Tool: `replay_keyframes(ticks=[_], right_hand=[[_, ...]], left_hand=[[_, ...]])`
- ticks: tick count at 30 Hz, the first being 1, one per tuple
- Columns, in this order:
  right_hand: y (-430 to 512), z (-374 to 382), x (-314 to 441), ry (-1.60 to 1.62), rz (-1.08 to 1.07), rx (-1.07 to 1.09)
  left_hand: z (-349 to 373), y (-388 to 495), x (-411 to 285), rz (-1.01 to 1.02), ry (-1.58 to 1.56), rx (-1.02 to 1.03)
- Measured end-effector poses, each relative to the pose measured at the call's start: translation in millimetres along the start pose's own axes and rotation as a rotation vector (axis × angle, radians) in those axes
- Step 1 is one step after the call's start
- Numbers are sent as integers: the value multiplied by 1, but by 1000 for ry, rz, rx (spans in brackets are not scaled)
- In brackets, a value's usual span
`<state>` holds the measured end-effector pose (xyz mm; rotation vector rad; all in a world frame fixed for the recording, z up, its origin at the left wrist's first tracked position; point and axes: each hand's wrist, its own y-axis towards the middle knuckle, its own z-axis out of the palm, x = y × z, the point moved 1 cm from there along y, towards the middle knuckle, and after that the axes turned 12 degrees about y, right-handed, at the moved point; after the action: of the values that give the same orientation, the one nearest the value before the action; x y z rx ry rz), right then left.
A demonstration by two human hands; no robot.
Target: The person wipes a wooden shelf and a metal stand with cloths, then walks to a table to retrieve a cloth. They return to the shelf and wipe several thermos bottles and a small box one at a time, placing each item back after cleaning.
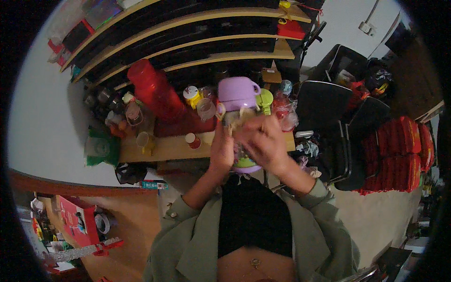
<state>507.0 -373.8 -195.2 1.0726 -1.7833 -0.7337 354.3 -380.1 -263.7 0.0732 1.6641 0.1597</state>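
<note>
Upright before my chest is a flask or bottle with a light purple cup-shaped lid (236,92), the cup's small handle pointing right. Its lower end shows green and a purple base (247,170). Cream-coloured ties or cord wrap (241,118) its body just below the lid. My left hand (223,148) is closed along the flask's left side. On the right side, my right hand (262,141) is blurred, with bent fingers at the ties and over the flask's front. Whether those fingers pinch a cord cannot be made out. Both hands cover most of the body.
Beyond the hands stands a wooden table (169,153) with a tall red container (155,93), a yellow cup (144,142), a small red-and-white container (192,140) and a green bottle (265,100). Shelves (225,16) rise behind. Black chairs (322,105) and stacked red packages (394,155) are at right.
</note>
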Motion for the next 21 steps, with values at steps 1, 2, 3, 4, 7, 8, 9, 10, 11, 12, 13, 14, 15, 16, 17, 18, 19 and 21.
replay_keyframes(ticks=[1,2,3,4,7,8,9,10,11,12,13,14,15,16,17,18,19,21], right_hand=[[-14,6,3,81,34,24],[-31,7,6,150,59,74],[-48,8,7,207,128,155],[-64,10,4,335,258,51],[-96,15,-17,630,678,-187],[-104,21,-25,988,928,-265],[-112,26,-30,1313,1194,-384],[-118,28,-32,1538,1215,-421],[-125,32,-33,1709,1314,-473],[-131,36,-33,1962,1338,-498],[-140,39,-35,1836,1427,-542],[-148,43,-36,1809,1419,-551],[-155,48,-40,1833,1348,-545],[-164,53,-43,1721,1374,-595],[-170,54,-47,1403,1234,-545],[-175,55,-51,1157,1025,-460],[-179,58,-57,1574,1181,-528],[-186,59,-58,1864,1349,-667]], left_hand=[[-6,4,4,-57,-182,30],[-10,7,7,-99,-388,55],[-15,9,10,-177,-551,63],[-21,10,11,-107,-366,-38],[-26,5,6,115,-67,-83],[-24,1,5,95,8,-103],[-22,1,5,59,-15,-72],[-16,-7,5,-42,-124,21],[-10,-12,6,-118,-212,82],[-3,-18,8,-199,-297,136],[1,-16,11,-136,-331,207],[6,-15,16,-123,-226,251],[8,-11,20,18,-165,310],[11,-11,24,140,-113,341],[14,-10,28,262,-63,371],[8,-5,32,339,73,465],[5,-3,36,368,173,493],[-1,-1,38,492,327,534]])
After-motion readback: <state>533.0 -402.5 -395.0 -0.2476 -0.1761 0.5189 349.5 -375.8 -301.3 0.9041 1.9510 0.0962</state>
